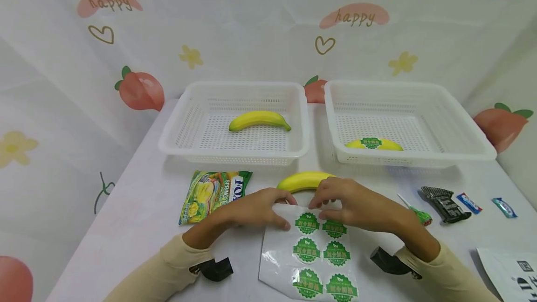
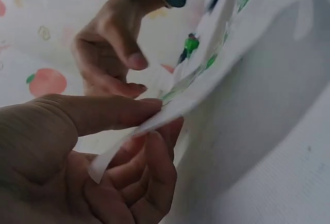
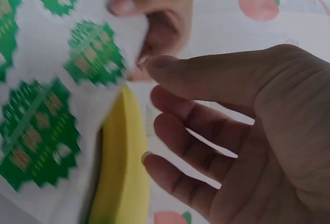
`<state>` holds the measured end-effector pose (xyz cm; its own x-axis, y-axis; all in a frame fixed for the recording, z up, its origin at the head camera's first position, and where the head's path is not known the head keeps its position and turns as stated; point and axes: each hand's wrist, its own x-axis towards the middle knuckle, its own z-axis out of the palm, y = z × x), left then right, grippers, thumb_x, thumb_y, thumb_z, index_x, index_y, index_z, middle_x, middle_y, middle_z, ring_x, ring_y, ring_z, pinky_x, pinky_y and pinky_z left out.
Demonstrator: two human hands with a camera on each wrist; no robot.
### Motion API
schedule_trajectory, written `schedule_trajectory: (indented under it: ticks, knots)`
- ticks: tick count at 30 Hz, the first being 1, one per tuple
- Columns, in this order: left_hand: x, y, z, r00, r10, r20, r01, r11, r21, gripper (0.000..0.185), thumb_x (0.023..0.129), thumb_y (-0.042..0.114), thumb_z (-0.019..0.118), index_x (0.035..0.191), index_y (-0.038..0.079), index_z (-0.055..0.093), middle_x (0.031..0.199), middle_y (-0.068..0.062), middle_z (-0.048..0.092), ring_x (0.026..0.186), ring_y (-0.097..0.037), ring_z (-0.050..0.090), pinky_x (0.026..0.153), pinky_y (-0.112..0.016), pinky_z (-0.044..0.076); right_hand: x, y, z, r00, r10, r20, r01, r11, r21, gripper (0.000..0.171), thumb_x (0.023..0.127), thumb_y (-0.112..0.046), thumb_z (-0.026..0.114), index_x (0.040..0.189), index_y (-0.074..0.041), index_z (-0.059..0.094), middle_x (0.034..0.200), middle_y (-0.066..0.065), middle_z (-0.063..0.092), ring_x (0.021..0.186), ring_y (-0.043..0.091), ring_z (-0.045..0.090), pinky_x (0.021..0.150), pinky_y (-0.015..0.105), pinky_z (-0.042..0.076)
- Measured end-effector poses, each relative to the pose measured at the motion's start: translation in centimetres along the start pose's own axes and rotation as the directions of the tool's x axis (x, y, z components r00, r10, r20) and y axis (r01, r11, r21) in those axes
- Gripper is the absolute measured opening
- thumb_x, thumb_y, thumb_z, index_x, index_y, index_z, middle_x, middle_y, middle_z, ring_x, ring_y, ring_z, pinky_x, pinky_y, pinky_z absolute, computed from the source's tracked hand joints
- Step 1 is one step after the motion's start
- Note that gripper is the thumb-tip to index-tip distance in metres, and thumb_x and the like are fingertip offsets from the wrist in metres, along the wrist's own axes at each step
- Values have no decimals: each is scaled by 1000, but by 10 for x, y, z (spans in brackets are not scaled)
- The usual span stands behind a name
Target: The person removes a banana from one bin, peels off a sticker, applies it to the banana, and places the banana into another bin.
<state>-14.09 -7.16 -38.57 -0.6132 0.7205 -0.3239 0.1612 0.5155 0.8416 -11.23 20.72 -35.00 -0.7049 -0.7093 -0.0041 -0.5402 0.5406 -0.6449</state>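
My left hand (image 1: 261, 209) pinches the upper left part of a white sheet of stickers (image 1: 278, 257), thumb on top and fingers beneath in the left wrist view. Round green stickers with serrated rims (image 1: 306, 250) run down the sheet in two columns. By its top right corner is my right hand (image 1: 356, 204). In the right wrist view, the thumb and loosely bent fingers (image 3: 188, 170) of that hand stand apart, with nothing visible held between them. A yellow banana (image 1: 303, 181) lies on the table just beyond the sheet, partly hidden by the right hand.
Two white plastic baskets stand behind: the left basket (image 1: 235, 154) holds a plain banana (image 1: 258, 120), the right basket (image 1: 419, 158) a banana with a green sticker (image 1: 388, 145). A candy bag (image 1: 214, 195) lies left; a lollipop (image 1: 421, 217), black packet (image 1: 446, 205) and white packet (image 1: 503, 269) lie right.
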Motion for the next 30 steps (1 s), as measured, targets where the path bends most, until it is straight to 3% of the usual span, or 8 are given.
schedule_trajectory:
  ticks: [3, 10, 16, 21, 24, 27, 30]
  knots:
    - [0, 0, -2, 1000, -26, 16, 28, 990, -136, 47, 87, 21, 84, 131, 18, 66, 125, 3, 69, 120, -18, 60, 107, -44, 48, 0, -6, 4, 998, 34, 55, -32, 999, -31, 24, 94, -20, 83, 116, -26, 79, 111, -18, 67, 108, 6, 59, 98, 34, 53]
    - [2, -1, -5, 997, 15, 72, 12, 936, -352, 60, 87, 16, 80, 143, 16, 58, 131, -4, 71, 121, -22, 67, 107, -39, 49, 0, -7, 9, 995, 66, 72, -62, 997, -49, 37, 88, -35, 88, 123, -30, 75, 120, -19, 65, 118, 8, 57, 105, 39, 51]
    - [2, -1, -6, 998, 15, 68, 11, 932, -362, 59, 86, 16, 82, 141, 18, 62, 153, 0, 52, 146, -25, 47, 117, -45, 40, 0, -5, 10, 994, 76, 76, -75, 997, -24, 38, 88, -34, 89, 123, -32, 74, 123, -19, 65, 117, 8, 57, 104, 39, 51]
    - [3, -2, -6, 993, 38, 114, 19, 886, -462, 61, 87, 6, 79, 144, 12, 58, 125, -8, 73, 111, -22, 71, 96, -35, 56, 0, -4, 9, 994, 71, 78, -70, 997, -20, 37, 89, -32, 88, 123, -33, 73, 121, -20, 66, 114, 6, 58, 102, 38, 51]
    - [2, -3, -6, 991, 46, 128, 24, 868, -495, 62, 87, 2, 78, 144, 9, 56, 116, -7, 77, 97, -17, 74, 86, -29, 59, 0, -4, 8, 995, 64, 81, -62, 998, -30, 31, 93, -28, 84, 121, -34, 74, 120, -21, 66, 113, 6, 59, 102, 39, 52]
    - [2, -4, -5, 990, 42, 132, 28, 873, -488, 63, 87, 2, 79, 144, 9, 56, 117, -8, 77, 96, -18, 75, 86, -29, 59, 0, -2, 6, 995, 45, 89, -43, 999, -26, 19, 97, -23, 79, 112, -33, 75, 114, -21, 68, 111, 6, 60, 102, 40, 52]
    - [3, -4, -4, 992, 28, 122, 27, 903, -429, 63, 86, 6, 81, 144, 11, 58, 125, -7, 75, 104, -19, 74, 93, -30, 56, 1, 0, 3, 995, 25, 100, -24, 1000, -8, 12, 100, -20, 75, 103, -32, 75, 107, -21, 69, 106, 6, 60, 99, 38, 52]
